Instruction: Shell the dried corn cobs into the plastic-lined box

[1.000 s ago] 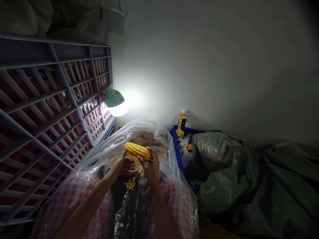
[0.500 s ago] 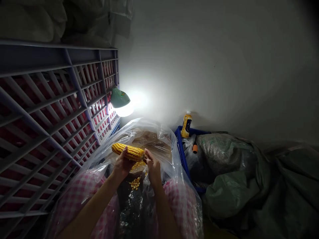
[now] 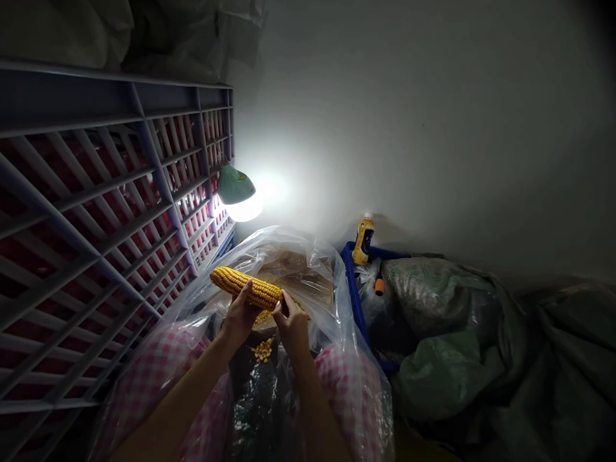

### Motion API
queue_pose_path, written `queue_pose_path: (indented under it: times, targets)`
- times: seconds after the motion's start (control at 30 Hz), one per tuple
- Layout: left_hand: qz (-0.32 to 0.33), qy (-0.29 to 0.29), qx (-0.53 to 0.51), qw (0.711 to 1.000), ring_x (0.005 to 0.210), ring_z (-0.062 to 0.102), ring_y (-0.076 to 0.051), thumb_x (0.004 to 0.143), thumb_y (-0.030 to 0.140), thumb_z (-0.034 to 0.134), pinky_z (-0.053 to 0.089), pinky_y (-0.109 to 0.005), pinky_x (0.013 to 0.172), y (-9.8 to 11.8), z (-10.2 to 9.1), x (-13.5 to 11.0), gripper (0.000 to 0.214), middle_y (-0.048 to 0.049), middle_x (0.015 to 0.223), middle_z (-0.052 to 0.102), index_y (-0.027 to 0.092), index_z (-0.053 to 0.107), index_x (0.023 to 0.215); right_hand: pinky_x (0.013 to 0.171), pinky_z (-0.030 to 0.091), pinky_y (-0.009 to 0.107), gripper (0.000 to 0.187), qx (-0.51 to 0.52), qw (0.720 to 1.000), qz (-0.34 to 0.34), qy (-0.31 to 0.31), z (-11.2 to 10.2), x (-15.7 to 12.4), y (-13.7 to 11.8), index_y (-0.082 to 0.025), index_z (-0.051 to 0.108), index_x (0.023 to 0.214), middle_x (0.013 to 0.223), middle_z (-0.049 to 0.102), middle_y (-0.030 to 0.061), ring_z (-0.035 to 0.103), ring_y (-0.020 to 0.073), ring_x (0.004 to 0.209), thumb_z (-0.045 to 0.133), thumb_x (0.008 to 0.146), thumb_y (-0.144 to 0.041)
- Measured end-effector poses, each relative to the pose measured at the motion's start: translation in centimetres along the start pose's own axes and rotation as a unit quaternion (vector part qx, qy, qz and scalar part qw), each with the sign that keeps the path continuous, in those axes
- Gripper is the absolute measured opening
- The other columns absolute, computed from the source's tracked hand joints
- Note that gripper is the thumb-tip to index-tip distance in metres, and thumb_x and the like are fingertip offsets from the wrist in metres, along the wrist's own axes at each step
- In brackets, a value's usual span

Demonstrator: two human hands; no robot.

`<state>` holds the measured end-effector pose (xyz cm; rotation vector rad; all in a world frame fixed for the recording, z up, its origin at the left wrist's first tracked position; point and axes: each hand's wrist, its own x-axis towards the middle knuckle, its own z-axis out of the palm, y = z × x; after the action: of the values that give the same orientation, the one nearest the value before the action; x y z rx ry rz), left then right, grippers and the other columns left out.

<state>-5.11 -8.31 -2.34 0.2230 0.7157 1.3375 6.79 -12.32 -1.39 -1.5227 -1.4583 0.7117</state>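
A yellow corn cob (image 3: 243, 286) lies across both my hands, tip pointing up and left. My left hand (image 3: 239, 316) is wrapped round its middle from below. My right hand (image 3: 290, 324) is closed with thumb and fingers on the cob's right end. Loose yellow kernels (image 3: 262, 350) lie just under the hands on a clear plastic bag (image 3: 317, 269) spread over my lap in pink checked cloth (image 3: 158, 366).
Stacked purple-grey plastic crates (image 3: 110, 192) rise at the left. A green-shaded lamp (image 3: 237, 192) glows against the wall. A blue crate (image 3: 353, 292) at the right holds a yellow bottle (image 3: 364, 239) and bags; green sacks (image 3: 443, 359) fill the right floor.
The cob has swung so its tip points further left and up. My right hand came off its end half a second ago and now grips it again.
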Motion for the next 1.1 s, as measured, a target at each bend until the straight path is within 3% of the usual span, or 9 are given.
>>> queue_pose_path:
  times: [0.17, 0.3, 0.47, 0.67, 0.8, 0.9, 1.0, 1.1]
  targets:
    - [0.002, 0.035, -0.008, 0.999, 0.078, 0.066, -0.020, 0.083, 0.020, 0.055, 0.056, -0.033, 0.069, -0.2, 0.0, 0.2, 0.017, -0.0093, 0.085, 0.066, 0.010, 0.059, 0.097, 0.084, 0.046, 0.033, 0.039, 0.002, 0.999, 0.021, 0.029, 0.8, 0.1, 0.9, -0.016, 0.065, 0.108, 0.100, 0.069, 0.0103, 0.064, 0.0234, 0.090, 0.041, 0.080, -0.028]
    - [-0.018, 0.052, -0.029, 0.998, 0.073, 0.065, -0.019, 0.085, 0.018, 0.052, 0.056, -0.030, 0.064, 0.0, 0.5, 0.1, 0.016, -0.0091, 0.083, 0.066, 0.009, 0.059, 0.096, 0.083, 0.048, 0.031, 0.041, 0.103, 0.989, 0.077, 0.075, 1.2, 0.5, 1.6, -0.016, 0.065, 0.108, 0.105, 0.068, 0.0096, 0.063, 0.0217, 0.095, 0.036, 0.081, -0.027]
    - [0.013, 0.069, -0.011, 0.997, 0.069, 0.064, -0.017, 0.084, 0.015, 0.053, 0.056, -0.028, 0.061, 0.0, 0.6, -0.1, 0.013, -0.0075, 0.082, 0.066, 0.010, 0.060, 0.094, 0.082, 0.049, 0.031, 0.038, 0.254, 0.957, 0.128, 0.053, 1.2, 0.8, 2.0, -0.016, 0.067, 0.103, 0.104, 0.068, 0.0079, 0.062, 0.0222, 0.097, 0.047, 0.079, -0.036]
    - [0.060, 0.053, 0.037, 0.996, 0.072, 0.064, -0.016, 0.076, 0.017, 0.065, 0.056, -0.028, 0.063, -0.5, 0.3, -0.3, 0.019, -0.0050, 0.084, 0.065, 0.014, 0.059, 0.094, 0.078, 0.051, 0.032, 0.033, 0.286, 0.947, 0.144, 0.014, 1.1, 0.9, 2.0, -0.014, 0.070, 0.093, 0.092, 0.071, 0.0053, 0.064, 0.0221, 0.088, 0.060, 0.068, -0.033]
    - [0.052, 0.038, 0.054, 0.996, 0.072, 0.064, -0.016, 0.075, 0.019, 0.065, 0.055, -0.026, 0.062, -0.2, 0.5, -0.3, 0.016, -0.0052, 0.081, 0.065, 0.013, 0.059, 0.089, 0.077, 0.052, 0.032, 0.028, 0.308, 0.937, 0.161, 0.040, 1.2, 0.9, 2.0, -0.015, 0.070, 0.086, 0.087, 0.071, 0.0044, 0.064, 0.0213, 0.085, 0.056, 0.066, -0.028]
    - [0.024, 0.042, 0.033, 0.998, 0.073, 0.064, -0.017, 0.077, 0.021, 0.063, 0.055, -0.027, 0.063, 0.1, 0.8, -0.3, 0.014, -0.0061, 0.083, 0.065, 0.012, 0.059, 0.088, 0.077, 0.053, 0.033, 0.031, 0.347, 0.918, 0.186, 0.047, 0.9, 0.7, 1.5, -0.014, 0.069, 0.089, 0.088, 0.071, 0.0059, 0.066, 0.0200, 0.080, 0.050, 0.068, -0.028]
    - [0.037, 0.048, 0.039, 0.997, 0.074, 0.063, -0.016, 0.077, 0.020, 0.064, 0.055, -0.026, 0.062, 0.2, 0.9, -0.4, 0.014, -0.0058, 0.084, 0.064, 0.012, 0.059, 0.088, 0.079, 0.053, 0.033, 0.034, 0.411, 0.887, 0.212, 0.019, 0.4, 0.6, 1.0, -0.014, 0.067, 0.095, 0.091, 0.070, 0.0068, 0.066, 0.0200, 0.082, 0.054, 0.070, -0.033]
    - [0.062, 0.040, 0.058, 0.996, 0.074, 0.062, -0.016, 0.076, 0.018, 0.064, 0.055, -0.025, 0.060, 0.0, 0.6, -0.3, 0.016, -0.0043, 0.085, 0.063, 0.014, 0.058, 0.090, 0.081, 0.052, 0.033, 0.039, 0.403, 0.890, 0.212, 0.010, 0.2, 0.7, 1.2, -0.012, 0.067, 0.097, 0.094, 0.069, 0.0074, 0.065, 0.0204, 0.086, 0.063, 0.066, -0.035]
